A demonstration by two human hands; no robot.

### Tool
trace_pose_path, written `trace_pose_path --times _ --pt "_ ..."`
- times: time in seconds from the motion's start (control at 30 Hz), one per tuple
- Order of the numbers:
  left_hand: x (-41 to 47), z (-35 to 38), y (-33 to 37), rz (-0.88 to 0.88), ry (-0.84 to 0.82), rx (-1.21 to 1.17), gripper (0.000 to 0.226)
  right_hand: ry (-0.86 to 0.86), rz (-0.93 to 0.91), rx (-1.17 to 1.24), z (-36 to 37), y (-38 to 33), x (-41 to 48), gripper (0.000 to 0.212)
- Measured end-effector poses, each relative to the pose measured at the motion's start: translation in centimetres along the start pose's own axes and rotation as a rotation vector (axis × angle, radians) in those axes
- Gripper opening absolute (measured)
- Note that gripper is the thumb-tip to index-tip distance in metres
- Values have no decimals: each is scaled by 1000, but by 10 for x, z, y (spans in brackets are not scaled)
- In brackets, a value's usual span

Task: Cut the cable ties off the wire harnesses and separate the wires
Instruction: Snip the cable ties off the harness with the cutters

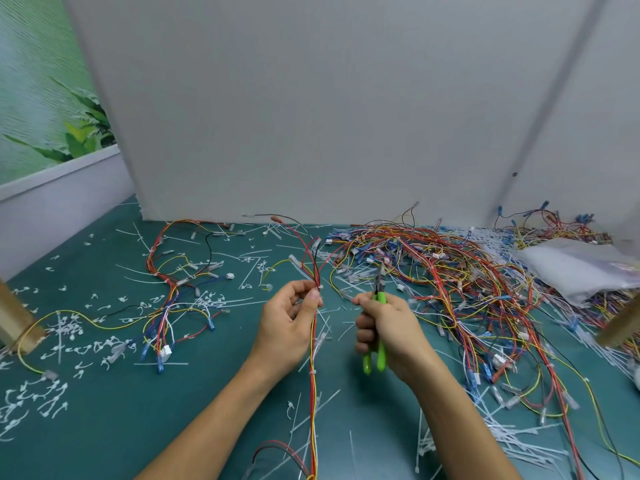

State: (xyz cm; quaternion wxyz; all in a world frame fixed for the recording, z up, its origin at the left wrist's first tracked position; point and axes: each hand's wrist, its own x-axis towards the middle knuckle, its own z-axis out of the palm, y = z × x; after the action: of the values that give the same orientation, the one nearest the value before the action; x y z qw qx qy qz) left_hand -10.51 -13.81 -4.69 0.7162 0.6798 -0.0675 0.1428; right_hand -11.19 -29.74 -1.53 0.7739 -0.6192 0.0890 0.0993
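As hands (289,323) (388,327) grip harness (313,379), cutters (381,355), pile (450,271) right

Matt green mat (104,427); glossy plastic cutter handles (381,355).

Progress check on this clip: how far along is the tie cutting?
Done: many cut ties litter the mat. In hand: the left hand pinches one harness with a tie on it, and the right hand grips the cutters, not yet at the harness. Left: a big tangled pile on the right, where several bundles show ties.
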Motion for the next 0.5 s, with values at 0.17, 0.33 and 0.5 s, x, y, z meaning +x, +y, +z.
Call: trace_pose_path --times 0.17,0.33,0.5 --pt "0 -1 4 -30 2 -69 7 -121 -42 -206 6 10 -3 11" --pt "1 -1 5 -85 19 -149 6 -256 -141 -446 13 14 -9 5" --pt "0 1 4 -96 13 -189 6 -270 -165 -471 13 15 -9 8"
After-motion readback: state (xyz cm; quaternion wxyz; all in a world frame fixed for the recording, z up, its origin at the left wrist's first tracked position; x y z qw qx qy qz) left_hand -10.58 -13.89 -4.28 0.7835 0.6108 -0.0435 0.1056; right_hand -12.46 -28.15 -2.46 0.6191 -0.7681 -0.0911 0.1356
